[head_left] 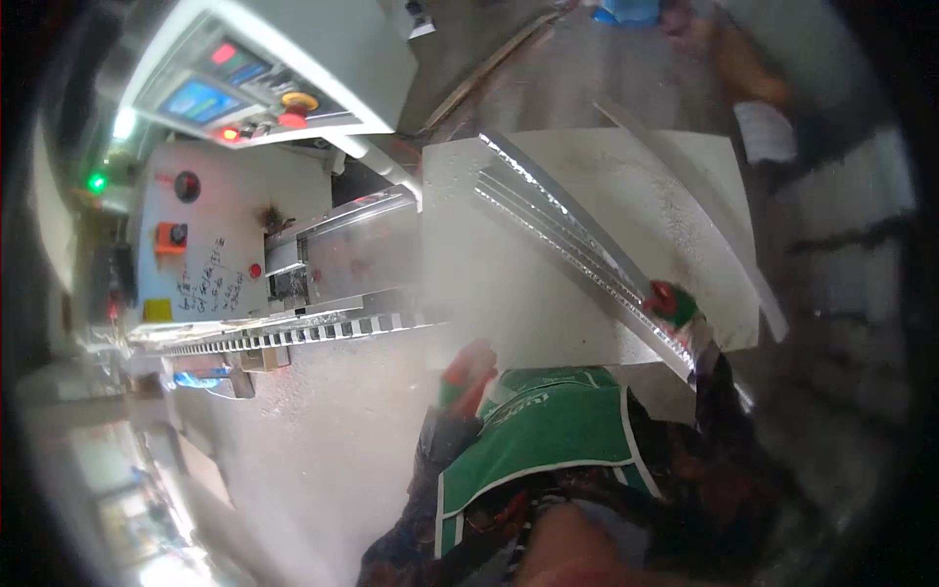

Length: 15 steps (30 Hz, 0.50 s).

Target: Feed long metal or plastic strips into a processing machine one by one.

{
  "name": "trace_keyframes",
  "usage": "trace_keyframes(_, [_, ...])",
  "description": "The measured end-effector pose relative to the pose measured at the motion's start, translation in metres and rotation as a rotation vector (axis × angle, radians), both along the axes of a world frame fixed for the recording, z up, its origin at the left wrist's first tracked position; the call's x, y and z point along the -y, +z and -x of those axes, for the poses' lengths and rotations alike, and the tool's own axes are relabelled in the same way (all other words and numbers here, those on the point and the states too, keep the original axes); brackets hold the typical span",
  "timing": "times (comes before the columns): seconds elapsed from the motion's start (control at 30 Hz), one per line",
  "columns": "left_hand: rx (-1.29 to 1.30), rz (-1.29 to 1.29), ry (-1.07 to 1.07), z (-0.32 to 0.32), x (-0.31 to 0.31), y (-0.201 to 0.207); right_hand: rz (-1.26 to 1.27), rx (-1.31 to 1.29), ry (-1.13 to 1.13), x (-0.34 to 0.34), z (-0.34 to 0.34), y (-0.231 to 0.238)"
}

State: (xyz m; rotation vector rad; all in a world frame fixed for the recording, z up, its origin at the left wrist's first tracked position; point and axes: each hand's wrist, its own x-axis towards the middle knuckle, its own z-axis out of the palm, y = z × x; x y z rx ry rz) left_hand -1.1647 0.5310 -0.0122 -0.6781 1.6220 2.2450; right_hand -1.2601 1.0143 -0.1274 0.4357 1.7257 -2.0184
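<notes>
We see the right hand (675,305), covered in red and green, at the near right part of two silvery metal bars (558,213). Its fingers bend against them, but blur keeps us from telling whether they close on one. The bars run from far left to near right across a pale tabletop (469,284), spread apart at mid-length; the hand and sleeve hide part of their near ends. The left hand (469,372), also red and green, is by the table's near edge, left of the bars (it is so smeared that we cannot tell whether it is open or holding something). Right of the bars, a paler strip (699,215) slants across the table and past its near right corner. A green apron (533,440) shows nearest us. Farther left are a toothed strip (293,336), a pale cabinet (215,235) with handwriting too blurred to read, and, above it, a control panel (210,106) with a lit screen. The dark lens rim cuts off the edges.
</notes>
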Motion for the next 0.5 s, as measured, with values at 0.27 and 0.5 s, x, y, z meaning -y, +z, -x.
trace_keyframes(0.27, [-0.065, -0.133, -0.05, 0.062, -0.004, 0.045, -0.442, -0.257, 0.243, 0.049, -0.055, 0.1])
trace_keyframes(0.5, [-0.24, -0.275, 0.184, 0.085, 0.034, 0.052, -0.815, -0.772, 0.46, 0.075, -0.022, 0.123])
